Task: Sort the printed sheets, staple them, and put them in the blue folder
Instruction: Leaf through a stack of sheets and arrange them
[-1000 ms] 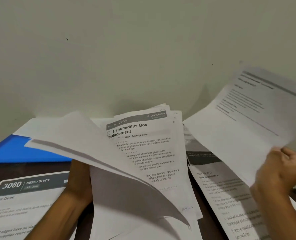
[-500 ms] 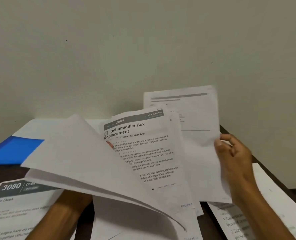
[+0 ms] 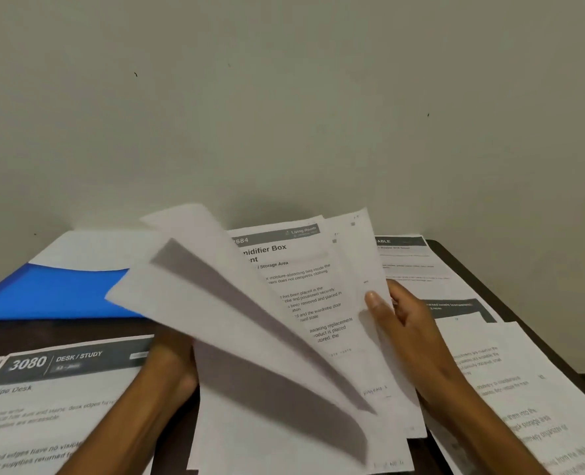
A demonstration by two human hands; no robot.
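Observation:
A fanned stack of printed sheets point(image 3: 305, 303) is held up over the dark desk; its visible page is headed "Dehumidifier Box". My left hand point(image 3: 171, 365) supports the stack from beneath at its left, mostly hidden by curled-over pages point(image 3: 195, 303). My right hand point(image 3: 397, 320) grips the stack's right edge, thumb on the front. The blue folder point(image 3: 54, 293) lies at the back left with a white sheet on its far part. No stapler is in view.
A sheet headed "3080 DESK / STUDY" point(image 3: 58, 395) lies front left. More printed sheets point(image 3: 510, 378) cover the desk's right side, up to its right edge point(image 3: 510, 303). A plain wall rises just behind the desk.
My right hand brought a single sheet in from the right and placed it behind the stack; it now holds the stack's right edge. The curled pages on the left have lifted higher.

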